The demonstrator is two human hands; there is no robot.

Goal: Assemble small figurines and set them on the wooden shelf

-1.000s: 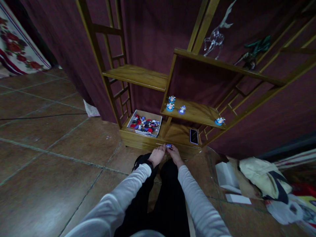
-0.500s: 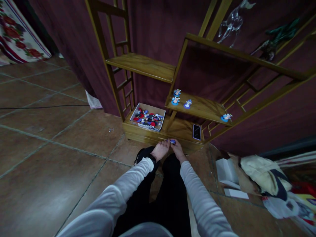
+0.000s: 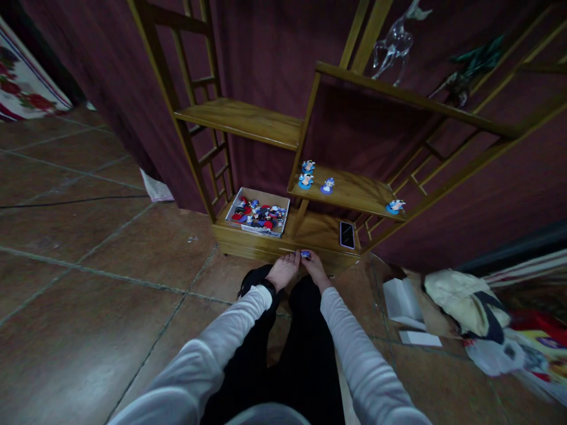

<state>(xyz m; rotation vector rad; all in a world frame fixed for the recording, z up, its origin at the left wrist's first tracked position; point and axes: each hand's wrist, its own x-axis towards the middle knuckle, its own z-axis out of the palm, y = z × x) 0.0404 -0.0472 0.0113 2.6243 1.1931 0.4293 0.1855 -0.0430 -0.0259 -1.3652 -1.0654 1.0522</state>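
Observation:
Between my two hands, just in front of the cabinet's low front, is a small purple figurine [image 3: 305, 254]. My left hand [image 3: 284, 268] has its fingers closed at the figurine's left side. From the other side my right hand [image 3: 315, 268] pinches it with bent fingers. Most of the figurine's lower part is hidden by the fingers. Behind my hands, on the cabinet's base, a cardboard box [image 3: 234, 222] holds several red, purple and white figurines. On the middle shelf [image 3: 349, 196] stand a purple figurine [image 3: 328, 186] and blue-based ones, one of them [image 3: 396, 206] near the right end.
A phone [image 3: 347, 235] lies on the base at the right. The wooden rack [image 3: 239, 123] rises before a dark red curtain. Higher up are a clear horse figure [image 3: 395, 44] and a green ornament [image 3: 476, 62]. White packaging [image 3: 403, 301] and bags [image 3: 465, 301] lie on the floor at the right.
The view has shifted slightly, so the rack and shelves appear further left. Both hands stay together around the purple figurine.

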